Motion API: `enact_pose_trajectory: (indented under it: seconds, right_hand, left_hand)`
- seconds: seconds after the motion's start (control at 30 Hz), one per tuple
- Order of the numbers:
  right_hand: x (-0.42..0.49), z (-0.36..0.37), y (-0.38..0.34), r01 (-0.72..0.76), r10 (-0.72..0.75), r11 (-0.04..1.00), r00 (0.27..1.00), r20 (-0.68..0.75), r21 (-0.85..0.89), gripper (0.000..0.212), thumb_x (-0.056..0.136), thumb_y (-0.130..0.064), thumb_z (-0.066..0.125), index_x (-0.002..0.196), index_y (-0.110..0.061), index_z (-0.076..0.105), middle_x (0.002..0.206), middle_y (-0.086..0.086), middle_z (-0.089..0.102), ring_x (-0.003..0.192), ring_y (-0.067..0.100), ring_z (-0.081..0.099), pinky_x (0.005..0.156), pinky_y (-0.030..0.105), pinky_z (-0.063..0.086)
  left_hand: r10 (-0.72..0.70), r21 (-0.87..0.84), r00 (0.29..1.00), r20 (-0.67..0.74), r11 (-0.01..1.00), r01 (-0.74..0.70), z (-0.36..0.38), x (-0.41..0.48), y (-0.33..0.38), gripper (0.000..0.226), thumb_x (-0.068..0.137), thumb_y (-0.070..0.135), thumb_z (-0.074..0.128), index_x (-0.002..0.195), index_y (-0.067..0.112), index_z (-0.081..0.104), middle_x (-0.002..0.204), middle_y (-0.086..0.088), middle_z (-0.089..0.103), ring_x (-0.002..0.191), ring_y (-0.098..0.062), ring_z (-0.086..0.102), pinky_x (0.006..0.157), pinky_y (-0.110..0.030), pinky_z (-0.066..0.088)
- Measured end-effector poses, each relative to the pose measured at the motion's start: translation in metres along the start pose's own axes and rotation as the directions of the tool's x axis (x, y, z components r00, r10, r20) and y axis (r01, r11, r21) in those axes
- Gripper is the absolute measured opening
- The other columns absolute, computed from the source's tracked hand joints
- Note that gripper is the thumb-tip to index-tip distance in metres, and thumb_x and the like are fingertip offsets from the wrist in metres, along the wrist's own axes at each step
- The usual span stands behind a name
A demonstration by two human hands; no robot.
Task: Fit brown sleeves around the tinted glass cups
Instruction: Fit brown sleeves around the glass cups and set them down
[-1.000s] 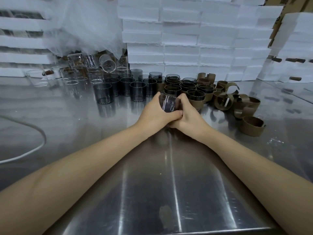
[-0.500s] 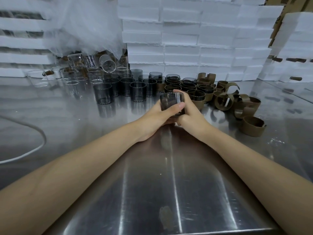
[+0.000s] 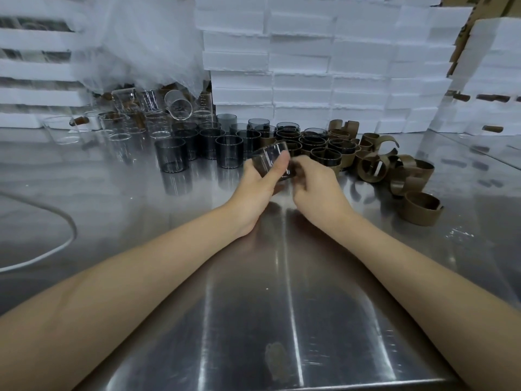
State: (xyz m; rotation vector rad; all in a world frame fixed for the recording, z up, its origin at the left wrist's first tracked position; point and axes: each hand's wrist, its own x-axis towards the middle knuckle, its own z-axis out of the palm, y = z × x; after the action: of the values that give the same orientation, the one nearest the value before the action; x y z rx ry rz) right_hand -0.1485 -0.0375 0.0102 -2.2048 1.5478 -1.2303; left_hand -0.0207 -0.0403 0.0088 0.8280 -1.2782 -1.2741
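My left hand (image 3: 258, 189) grips a tinted glass cup (image 3: 267, 160) tilted above the steel table (image 3: 248, 311), thumb across its side. The curled fingers of my right hand (image 3: 317, 187) meet the cup's lower right edge; they are blurred. No sleeve shows on this cup. Behind it stand bare tinted cups (image 3: 170, 155) on the left and cups wearing brown sleeves (image 3: 327, 155) on the right. Loose brown sleeves (image 3: 394, 172) lie piled at the right, one sleeve (image 3: 421, 207) nearest.
Clear glass cups (image 3: 118, 128) crowd the back left under a plastic bag (image 3: 141, 38). White foam boxes (image 3: 310, 66) are stacked along the back. A white cable (image 3: 42, 255) curves over the table's left side.
The cup has moved a little forward and up and is now tipped, mainly in my left hand. My right hand's fingers have drawn back to its right edge.
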Motion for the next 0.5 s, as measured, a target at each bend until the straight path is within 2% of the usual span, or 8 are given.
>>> enact_pose_trajectory:
  seconds: [0.07, 0.1, 0.2, 0.23, 0.3, 0.37, 0.43, 0.5]
  right_hand:
    - [-0.001, 0.004, -0.001, 0.113, -0.116, 0.993, 0.988, 0.104, 0.034, 0.070, 0.079, 0.008, 0.048, 0.146, -0.009, 0.036, 0.140, 0.010, 0.046, 0.128, 0.019, 0.044, 0.104, 0.018, 0.033]
    - [-0.002, 0.006, -0.002, 0.149, -0.155, 0.987, 0.974, 0.163, 0.053, 0.082, 0.078, 0.009, 0.050, 0.152, -0.012, 0.022, 0.151, 0.009, 0.031, 0.139, 0.017, 0.030, 0.110, 0.016, 0.022]
    - [-0.005, 0.009, 0.000, 0.159, -0.166, 0.986, 0.959, 0.228, 0.049, 0.099, 0.075, 0.007, 0.052, 0.154, -0.018, -0.003, 0.161, 0.005, 0.001, 0.147, 0.013, 0.002, 0.115, 0.017, 0.008]
    - [-0.005, 0.008, 0.001, 0.150, -0.163, 0.986, 0.960, 0.227, 0.073, 0.101, 0.076, 0.008, 0.052, 0.153, -0.018, -0.006, 0.161, 0.004, -0.001, 0.144, 0.004, 0.003, 0.111, 0.009, 0.010]
    - [-0.003, 0.005, 0.003, 0.105, -0.132, 0.985, 0.970, 0.207, 0.136, 0.100, 0.079, 0.010, 0.054, 0.153, -0.019, -0.007, 0.159, 0.004, 0.010, 0.131, -0.010, 0.018, 0.100, -0.001, 0.022]
    - [0.002, 0.002, 0.006, 0.003, -0.033, 0.985, 0.985, 0.171, 0.171, 0.100, 0.080, 0.008, 0.058, 0.154, -0.019, -0.003, 0.145, 0.001, 0.039, 0.122, -0.001, 0.042, 0.092, 0.001, 0.033]
    - [0.005, 0.000, 0.008, -0.061, 0.024, 0.971, 0.987, 0.159, 0.230, 0.097, 0.078, 0.005, 0.066, 0.154, -0.015, 0.009, 0.118, -0.011, 0.053, 0.099, -0.003, 0.054, 0.082, -0.002, 0.037]
    - [0.007, -0.002, 0.009, -0.072, 0.019, 0.946, 0.985, 0.169, 0.315, 0.086, 0.073, 0.008, 0.070, 0.146, -0.011, 0.028, 0.108, -0.011, 0.055, 0.089, -0.006, 0.056, 0.078, 0.004, 0.042]
  left_hand:
    - [-0.021, -0.053, 0.999, -0.028, 0.998, 0.019, -0.003, 0.004, -0.001, 0.070, 0.092, 0.046, 0.054, 0.142, 0.001, 0.034, 0.136, -0.016, 0.056, 0.117, -0.024, 0.063, 0.105, -0.046, 0.048]
    - [-0.032, -0.054, 0.999, -0.026, 0.998, 0.031, -0.004, 0.006, -0.003, 0.070, 0.094, 0.047, 0.051, 0.144, 0.003, 0.030, 0.136, -0.013, 0.056, 0.116, -0.021, 0.064, 0.103, -0.043, 0.049]
    - [-0.040, 0.090, 0.998, 0.054, 0.995, 0.035, -0.005, 0.008, -0.010, 0.061, 0.097, 0.048, 0.048, 0.142, 0.011, 0.032, 0.135, -0.005, 0.056, 0.123, -0.012, 0.057, 0.108, -0.034, 0.044]
    - [-0.037, 0.134, 0.996, 0.085, 0.991, 0.025, -0.005, 0.009, -0.014, 0.048, 0.098, 0.046, 0.047, 0.134, 0.016, 0.038, 0.133, -0.003, 0.056, 0.122, -0.008, 0.056, 0.103, -0.027, 0.046]
    - [-0.042, 0.189, 0.994, 0.103, 0.982, 0.022, -0.005, 0.009, -0.018, 0.033, 0.099, 0.043, 0.048, 0.120, 0.020, 0.036, 0.126, 0.002, 0.053, 0.106, 0.008, 0.057, 0.081, -0.009, 0.048]
    - [-0.026, 0.245, 0.994, 0.102, 0.970, 0.000, -0.004, 0.007, -0.017, 0.047, 0.099, 0.041, 0.049, 0.129, 0.014, 0.027, 0.118, 0.009, 0.052, 0.093, 0.018, 0.057, 0.072, -0.005, 0.047]
    - [0.000, 0.276, 0.994, 0.107, 0.961, -0.030, -0.003, 0.006, -0.018, 0.056, 0.097, 0.042, 0.050, 0.135, 0.009, 0.024, 0.114, 0.012, 0.053, 0.098, 0.012, 0.059, 0.085, -0.016, 0.051]
    - [0.006, 0.274, 0.993, 0.116, 0.961, -0.038, -0.002, 0.004, -0.015, 0.065, 0.092, 0.050, 0.052, 0.136, 0.010, 0.025, 0.114, 0.011, 0.054, 0.106, -0.001, 0.058, 0.096, -0.032, 0.052]
